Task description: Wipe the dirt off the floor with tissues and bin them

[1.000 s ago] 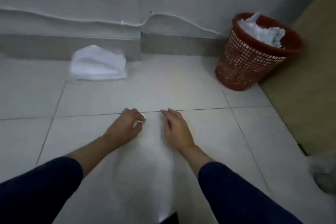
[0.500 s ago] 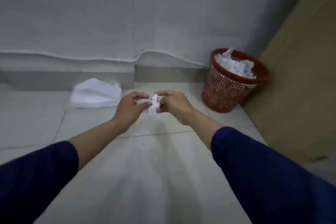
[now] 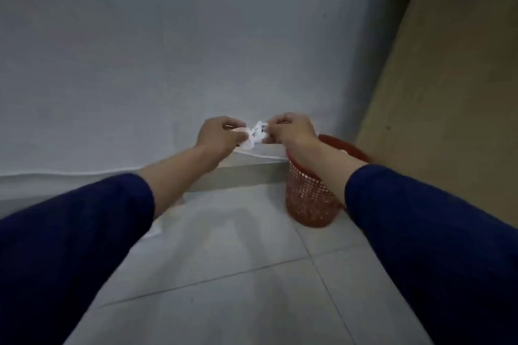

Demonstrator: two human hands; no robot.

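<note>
A small crumpled white tissue [image 3: 256,134] with dark specks on it is pinched between my left hand [image 3: 221,134] and my right hand [image 3: 291,130], both raised in front of the grey wall. The red mesh bin [image 3: 308,199] stands on the floor below and just right of my right hand; my right forearm covers most of its rim and contents. A corner of the white tissue pack [image 3: 157,228] peeks out under my left forearm.
Pale floor tiles [image 3: 238,302] fill the lower view. A grey skirting ledge [image 3: 246,173] runs along the wall base. A tan wooden panel [image 3: 448,92] stands close on the right, beside the bin.
My hands lifted off the floor with the tissue bunched between them and rose toward the bin. The view tilted up, so the tissue pack slid mostly behind my left arm.
</note>
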